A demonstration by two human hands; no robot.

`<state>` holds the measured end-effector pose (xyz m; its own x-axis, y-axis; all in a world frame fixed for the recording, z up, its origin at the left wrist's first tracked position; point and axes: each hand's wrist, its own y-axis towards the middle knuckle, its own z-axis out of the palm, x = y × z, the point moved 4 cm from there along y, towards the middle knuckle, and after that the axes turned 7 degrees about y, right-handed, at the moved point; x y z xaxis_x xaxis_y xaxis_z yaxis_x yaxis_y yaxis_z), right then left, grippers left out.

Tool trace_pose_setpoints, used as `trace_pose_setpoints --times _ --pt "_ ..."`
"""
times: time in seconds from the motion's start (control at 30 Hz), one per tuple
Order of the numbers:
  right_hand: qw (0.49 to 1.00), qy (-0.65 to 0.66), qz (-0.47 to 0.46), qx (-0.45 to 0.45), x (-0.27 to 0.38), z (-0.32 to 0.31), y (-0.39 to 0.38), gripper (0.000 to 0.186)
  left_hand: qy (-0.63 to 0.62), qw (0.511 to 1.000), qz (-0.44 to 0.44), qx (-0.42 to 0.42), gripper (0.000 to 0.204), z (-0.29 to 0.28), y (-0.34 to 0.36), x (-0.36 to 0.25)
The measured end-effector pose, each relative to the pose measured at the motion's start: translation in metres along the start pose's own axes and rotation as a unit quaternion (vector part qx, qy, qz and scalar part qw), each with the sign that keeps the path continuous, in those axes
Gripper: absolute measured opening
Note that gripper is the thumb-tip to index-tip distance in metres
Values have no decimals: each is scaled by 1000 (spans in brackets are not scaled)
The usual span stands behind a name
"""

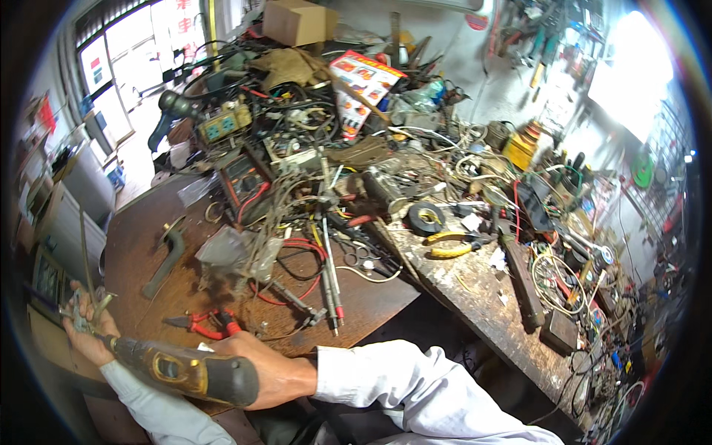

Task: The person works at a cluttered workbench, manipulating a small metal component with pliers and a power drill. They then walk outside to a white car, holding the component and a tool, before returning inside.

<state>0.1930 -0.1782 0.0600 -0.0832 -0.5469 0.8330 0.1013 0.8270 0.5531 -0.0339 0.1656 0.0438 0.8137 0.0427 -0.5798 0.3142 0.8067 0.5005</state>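
Note:
At the lower left, my left hand (pixel 91 334) is closed on a small metal fitting (pixel 80 311) with a long thin rod standing up from it, at the left edge of the wooden table (pixel 133 245). My right hand (pixel 274 371) grips a black-and-yellow power tool (pixel 178 371), pointed left toward that fitting; whether its tip touches the fitting I cannot make out. Red-handled pliers (pixel 200 325) lie just above the tool, and a bent grey pipe (pixel 165 259) lies further back on the table.
A heap of cables, tools and a cardboard box (pixel 297 21) covers the back. On the right, a worn bench (pixel 482 311) holds a tape roll (pixel 419 216), yellow pliers (pixel 445 248) and a long metal tool (pixel 519 289). A doorway (pixel 133 74) stands at the back left, metal cabinets (pixel 89 170) at the left.

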Motion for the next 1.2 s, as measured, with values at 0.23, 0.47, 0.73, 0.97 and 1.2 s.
trace_pose_setpoints --times 0.23,0.47,0.73,0.97,1.2 --pt "999 31 27 8 4 2 8 21 -52 996 -62 35 57 -31 18 -13" --pt "977 198 47 -66 -10 -6 1 42 37 999 -20 -15 53 -51 31 -24" --pt "987 35 35 -151 61 -62 -32 16 -45 994 -48 -85 41 -50 45 6" --pt "806 -538 85 -231 130 -148 -59 35 26 986 -89 -136 30 -74 61 32" --pt "603 -714 230 -274 148 -267 -116 9 54 969 -123 -207 26 14 25 89"
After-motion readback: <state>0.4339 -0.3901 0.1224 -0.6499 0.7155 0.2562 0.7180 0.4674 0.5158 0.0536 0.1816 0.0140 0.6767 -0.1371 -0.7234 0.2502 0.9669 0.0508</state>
